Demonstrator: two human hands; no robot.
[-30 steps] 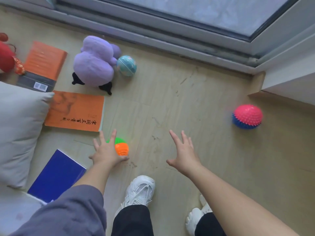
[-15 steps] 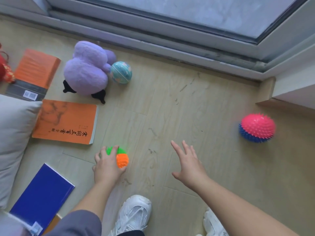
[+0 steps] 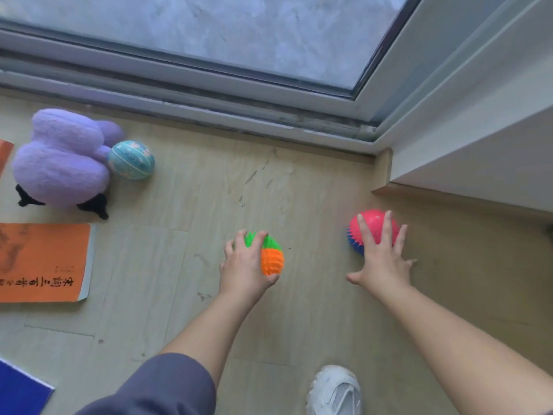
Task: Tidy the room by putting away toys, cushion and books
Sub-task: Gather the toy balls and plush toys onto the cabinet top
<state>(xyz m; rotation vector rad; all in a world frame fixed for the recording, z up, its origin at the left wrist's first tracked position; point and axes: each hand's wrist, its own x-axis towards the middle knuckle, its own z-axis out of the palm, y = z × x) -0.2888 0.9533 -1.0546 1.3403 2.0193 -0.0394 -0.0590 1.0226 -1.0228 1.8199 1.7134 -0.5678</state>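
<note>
Green-and-orange ball (image 3: 272, 260) is now gripped by the left hand (image 3: 244, 271); right hand (image 3: 381, 262), spread, has reached the pink ball (image 3: 375, 225) under it: two toys nearly collected.

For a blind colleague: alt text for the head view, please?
The left hand grips a green-and-orange ball; right hand spreads open over a pink-and-blue spiky ball on a wood floor. A purple plush toy, teal ball and orange book lie to the left.
</note>
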